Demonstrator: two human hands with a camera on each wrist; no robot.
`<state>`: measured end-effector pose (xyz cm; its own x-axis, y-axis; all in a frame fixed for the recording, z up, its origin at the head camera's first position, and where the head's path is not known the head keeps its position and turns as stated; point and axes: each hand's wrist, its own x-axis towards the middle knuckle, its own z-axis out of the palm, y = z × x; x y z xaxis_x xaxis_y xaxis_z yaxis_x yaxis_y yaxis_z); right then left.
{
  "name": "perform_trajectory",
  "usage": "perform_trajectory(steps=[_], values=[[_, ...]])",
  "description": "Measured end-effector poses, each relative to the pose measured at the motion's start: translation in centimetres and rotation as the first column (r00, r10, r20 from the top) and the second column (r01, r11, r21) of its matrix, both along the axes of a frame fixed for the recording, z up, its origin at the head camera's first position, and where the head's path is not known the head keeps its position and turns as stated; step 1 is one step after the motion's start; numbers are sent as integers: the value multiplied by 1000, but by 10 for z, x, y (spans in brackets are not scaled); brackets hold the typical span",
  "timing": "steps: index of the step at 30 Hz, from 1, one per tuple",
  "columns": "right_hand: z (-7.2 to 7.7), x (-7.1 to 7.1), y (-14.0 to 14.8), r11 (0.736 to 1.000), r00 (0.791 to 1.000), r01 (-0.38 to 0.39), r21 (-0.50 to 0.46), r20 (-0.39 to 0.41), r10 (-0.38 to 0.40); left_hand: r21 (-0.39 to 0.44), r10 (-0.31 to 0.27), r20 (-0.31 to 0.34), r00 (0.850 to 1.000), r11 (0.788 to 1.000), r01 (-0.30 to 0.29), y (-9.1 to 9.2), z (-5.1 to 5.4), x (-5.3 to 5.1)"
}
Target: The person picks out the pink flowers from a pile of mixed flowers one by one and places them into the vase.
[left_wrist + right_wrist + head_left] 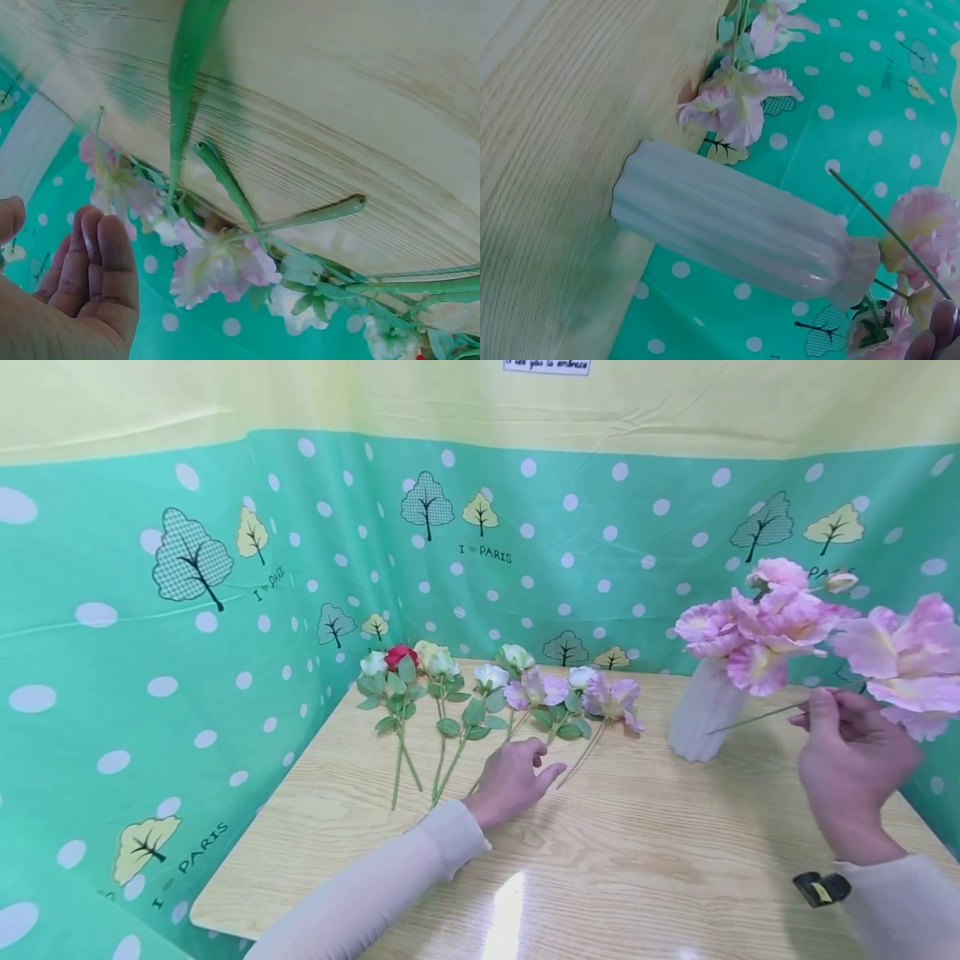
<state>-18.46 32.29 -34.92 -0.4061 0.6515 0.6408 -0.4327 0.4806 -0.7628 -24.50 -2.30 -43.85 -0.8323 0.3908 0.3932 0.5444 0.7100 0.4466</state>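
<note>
My right hand (857, 762) pinches the thin stem (885, 224) of a large pink-purple artificial flower (909, 656) between thumb and fingers. Its stem end points left, in front of a white ribbed vase (703, 717). Pink flowers (776, 618) stand in the vase, their blooms spreading above its rim. Over the table, near the loose stems, is my left hand (513, 782), its fingers loosely bent and nothing in its grasp. The left wrist view shows the palm (90, 315) side of that hand beside the lying flowers.
Loose artificial flowers lie along the back of the wooden table (637, 843): a red rose (401, 657), several white roses (491, 676) and two pink-purple blooms (611, 697). A green dotted curtain (285, 593) hangs behind and at the left.
</note>
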Motion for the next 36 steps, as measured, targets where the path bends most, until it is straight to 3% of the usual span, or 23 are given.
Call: perform_trajectory(steps=[6, 12, 14, 17, 21, 24, 26, 28, 33, 36], values=[[7, -4, 6, 999, 1000, -12, -52, -26, 11, -4, 5, 11, 1000, 1000, -5, -1, 2, 1], [19, -6, 9, 993, 982, -90, -77, -175, 76, -1, 2, 7, 1000, 1000, -2, -2, 0, 0], [25, -6, 9, 979, 971, -143, -146, -213, 110, -2, 2, 2, 1000, 1000, -2, -2, 0, 0], [36, -3, 6, 935, 969, -192, -297, -208, 133, -7, 1, -7, 1000, 1000, -1, -2, -1, -1], [50, -2, 1, 924, 976, -175, -340, -183, 118, -10, 1, -6, 1000, 1000, -1, -2, -2, 0], [56, -2, -4, 975, 994, -52, -217, -108, 29, -10, 1, -6, 1000, 1000, -1, -3, -2, 1], [58, -2, -6, 985, 996, -13, -174, -89, -3, -11, 2, -5, 1000, 1000, -3, -3, -1, 1], [59, -3, -6, 992, 998, 64, -106, -20, -67, -14, 3, -5, 1000, 1000, -3, -3, -1, 1], [53, -13, 3, 977, 999, 0, -215, -45, -10, -16, 2, 1, 1000, 1000, -2, -2, -3, 0], [47, -19, 3, 983, 999, 17, -180, -32, -23, -14, -4, 6, 1000, 1000, 4, -2, -3, 0]])
